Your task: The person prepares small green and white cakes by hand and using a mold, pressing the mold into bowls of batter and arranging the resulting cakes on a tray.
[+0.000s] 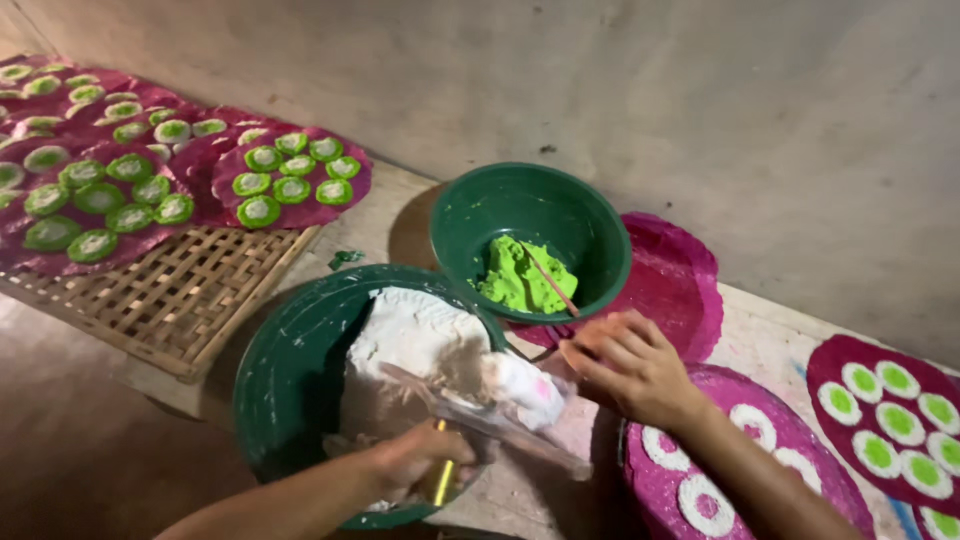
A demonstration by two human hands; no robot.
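My left hand (405, 462) is closed around a thin yellow-handled tool (441, 482) at the near rim of a large green basin (285, 370) that holds a mass of white dough (410, 345). A blurred sheet of clear plastic (500, 425) with a white dough lump (520, 385) stretches from that hand toward my right hand (630, 365). My right hand hovers with bent fingers just right of the lump, over a magenta disc (700, 450). Whether it grips anything is unclear.
A smaller green bowl (590, 215) behind holds green dough (520, 278) and a thin stick (550, 280). Magenta discs with white-and-green rounds lie at right (885, 420) and on a woven bamboo tray (180, 295) at left. A grey wall (650, 90) runs behind.
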